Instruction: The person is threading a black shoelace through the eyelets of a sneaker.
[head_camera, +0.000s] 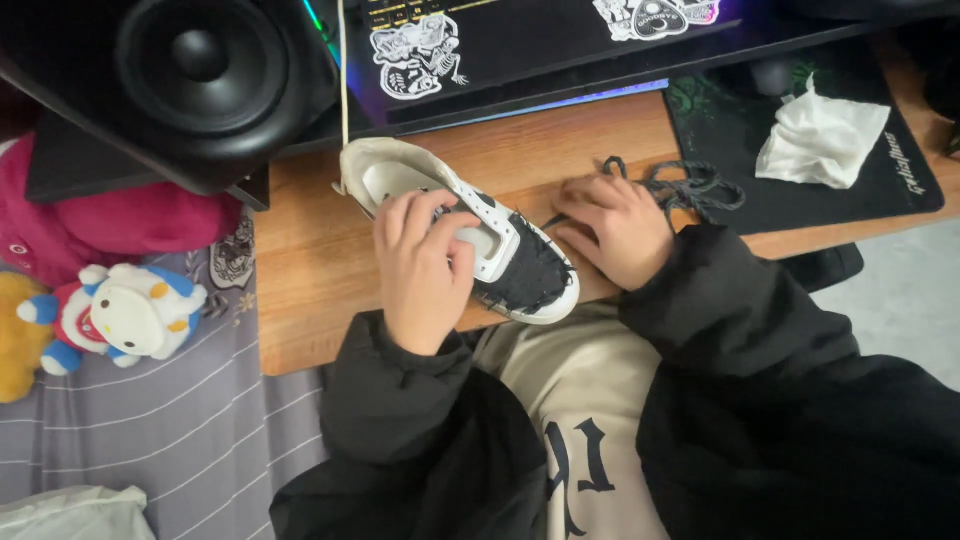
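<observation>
A white and black sneaker is laid on its side on the wooden bench, with the opening turned toward the speaker and the toe near the bench's front edge. The sneaker is steadied by the left hand, whose fingers are curled over the white side panel and collar in a closed grip. The right hand is laid just beside the toe, with the fingers bent down on one end of a dark shoelace; whether the lace is actually pinched between the fingertips cannot be told. The greater part of the lace is seen lying loose in a coil on the bench and on the edge of the black mat, not threaded through the shoe. The eyelet row appears unlaced, although the lower eyelets are partly hidden by the black upper. The work is therefore judged to be at an early stage: the shoe is positioned and held, the lace is at hand, and the threading appears to be wholly or nearly wholly outstanding. A crumpled white tissue is lying on the mat, well apart from both hands.
</observation>
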